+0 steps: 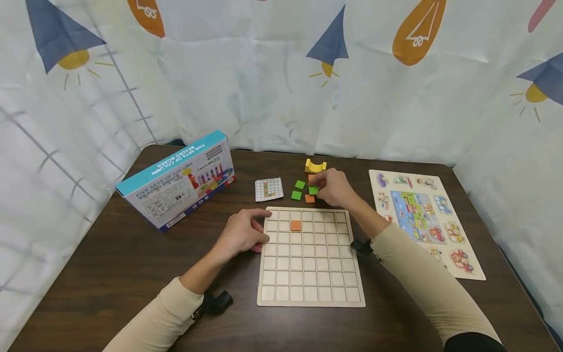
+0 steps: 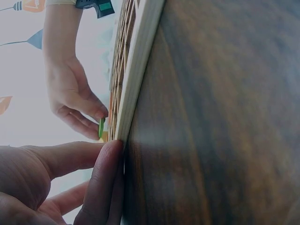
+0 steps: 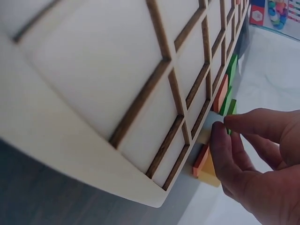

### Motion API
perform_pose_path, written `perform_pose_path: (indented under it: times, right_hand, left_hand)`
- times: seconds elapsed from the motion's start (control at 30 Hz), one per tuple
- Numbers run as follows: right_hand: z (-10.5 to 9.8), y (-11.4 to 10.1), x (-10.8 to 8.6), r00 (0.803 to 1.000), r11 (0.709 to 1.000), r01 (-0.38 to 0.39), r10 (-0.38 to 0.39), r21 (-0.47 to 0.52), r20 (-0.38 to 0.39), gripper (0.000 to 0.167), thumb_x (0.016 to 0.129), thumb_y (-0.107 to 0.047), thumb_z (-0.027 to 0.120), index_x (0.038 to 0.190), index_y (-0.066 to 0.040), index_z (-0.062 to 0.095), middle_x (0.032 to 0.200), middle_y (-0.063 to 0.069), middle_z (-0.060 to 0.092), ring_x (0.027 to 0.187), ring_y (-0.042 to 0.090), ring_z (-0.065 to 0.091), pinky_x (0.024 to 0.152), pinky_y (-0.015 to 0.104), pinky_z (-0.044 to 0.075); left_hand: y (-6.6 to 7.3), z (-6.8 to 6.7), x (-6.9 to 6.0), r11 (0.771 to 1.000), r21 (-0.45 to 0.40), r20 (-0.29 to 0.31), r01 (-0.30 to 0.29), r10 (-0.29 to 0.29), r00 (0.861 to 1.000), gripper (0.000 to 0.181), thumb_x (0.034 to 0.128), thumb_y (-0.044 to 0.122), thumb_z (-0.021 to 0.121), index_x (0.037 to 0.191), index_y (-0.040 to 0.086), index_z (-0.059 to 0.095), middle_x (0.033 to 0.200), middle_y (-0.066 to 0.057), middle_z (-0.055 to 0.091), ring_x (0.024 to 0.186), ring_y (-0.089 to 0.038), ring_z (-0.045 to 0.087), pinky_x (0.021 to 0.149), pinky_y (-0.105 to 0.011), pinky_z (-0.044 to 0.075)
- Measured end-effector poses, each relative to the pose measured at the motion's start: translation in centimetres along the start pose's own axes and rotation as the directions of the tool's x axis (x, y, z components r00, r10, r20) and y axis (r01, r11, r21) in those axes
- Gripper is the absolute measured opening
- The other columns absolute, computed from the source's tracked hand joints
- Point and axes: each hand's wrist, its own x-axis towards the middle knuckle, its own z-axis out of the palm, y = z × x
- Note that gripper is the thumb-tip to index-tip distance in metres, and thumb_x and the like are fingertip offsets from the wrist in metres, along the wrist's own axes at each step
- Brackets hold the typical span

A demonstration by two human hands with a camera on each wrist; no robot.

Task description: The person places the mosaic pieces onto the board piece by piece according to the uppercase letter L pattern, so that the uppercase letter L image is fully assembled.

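Observation:
A wooden grid board [image 1: 313, 252] lies flat on the table, with one orange tile [image 1: 296, 225] in a cell near its far side. My left hand [image 1: 241, 232] touches the board's left edge near the far corner; its fingertips [image 2: 111, 150] meet the rim. Beyond the board's far edge, my right hand [image 1: 335, 188] pinches a green square tile [image 1: 313, 189] between thumb and fingers. Around it are loose green tiles [image 1: 296, 195] and orange tiles [image 1: 310, 199]. A yellow curved block [image 1: 315, 166] sits behind them. In the right wrist view the fingertips partly hide the pinched tile.
A small card with a coloured grid pattern [image 1: 269, 189] lies left of the loose tiles. A blue and white box [image 1: 182, 181] stands at the left. On the right, a picture puzzle board [image 1: 422, 215] lies partly under the right forearm. A patterned curtain [image 1: 272, 88] hangs behind the table.

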Motion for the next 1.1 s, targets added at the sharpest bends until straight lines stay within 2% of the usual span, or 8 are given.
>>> perform_pose_path:
  times: [0.27, 0.53, 0.7, 0.9, 1.1]
  right_hand:
    - [0.2, -0.2, -0.7, 1.000, 0.998, -0.018, 0.018, 0.058, 0.003, 0.033, 0.088, 0.005, 0.071, 0.117, -0.009, 0.079, 0.121, 0.013, 0.072, 0.106, 0.030, 0.067, 0.077, 0.037, 0.060]
    - [0.5, 0.3, -1.8, 0.999, 0.995, -0.036, 0.035, 0.095, 0.015, 0.032, 0.088, 0.003, 0.071, 0.115, -0.011, 0.080, 0.101, 0.010, 0.071, 0.093, 0.026, 0.062, 0.066, 0.029, 0.052]
    - [0.7, -0.1, -2.7, 1.000, 0.994, -0.021, 0.020, 0.108, 0.008, 0.030, 0.085, 0.003, 0.074, 0.111, -0.011, 0.080, 0.096, 0.008, 0.071, 0.089, 0.025, 0.062, 0.068, 0.032, 0.054]
    - [1.0, -0.5, -3.8, 1.000, 0.992, -0.027, 0.025, 0.122, 0.015, 0.027, 0.085, 0.001, 0.080, 0.109, -0.012, 0.081, 0.098, 0.008, 0.073, 0.091, 0.022, 0.066, 0.078, 0.035, 0.058]
    - [1.3, -0.9, -4.8, 1.000, 0.988, 0.004, -0.006, 0.156, 0.012, 0.030, 0.084, 0.004, 0.077, 0.110, -0.011, 0.080, 0.104, 0.006, 0.076, 0.092, 0.021, 0.067, 0.077, 0.034, 0.059]
  left_hand:
    - [0.0, -0.4, 0.2, 1.000, 0.011, -0.001, -0.016, 0.016, 1.000, 0.065, 0.0775, -0.003, 0.086, 0.137, 0.014, 0.067, 0.091, -0.015, 0.064, 0.054, -0.019, 0.070, 0.052, -0.034, 0.064]
    - [-0.1, -0.1, 0.1, 1.000, 0.001, 0.003, -0.022, 0.022, 1.000, 0.065, 0.0773, -0.004, 0.085, 0.137, 0.014, 0.068, 0.091, -0.015, 0.065, 0.054, -0.018, 0.070, 0.052, -0.034, 0.064]
    - [-0.1, 0.0, 0.0, 1.000, -0.002, 0.002, -0.010, 0.010, 1.000, 0.065, 0.0777, -0.004, 0.085, 0.137, 0.014, 0.067, 0.091, -0.015, 0.065, 0.053, -0.018, 0.070, 0.052, -0.034, 0.064]
    - [0.0, 0.1, 0.0, 1.000, 0.021, 0.004, 0.005, -0.005, 1.000, 0.065, 0.0787, -0.003, 0.085, 0.139, 0.014, 0.066, 0.092, -0.015, 0.065, 0.054, -0.018, 0.070, 0.053, -0.033, 0.064]
    - [0.2, 0.0, 0.0, 0.999, 0.032, 0.010, 0.005, -0.005, 1.000, 0.066, 0.0788, -0.003, 0.085, 0.139, 0.014, 0.066, 0.092, -0.015, 0.064, 0.054, -0.018, 0.070, 0.053, -0.032, 0.064]
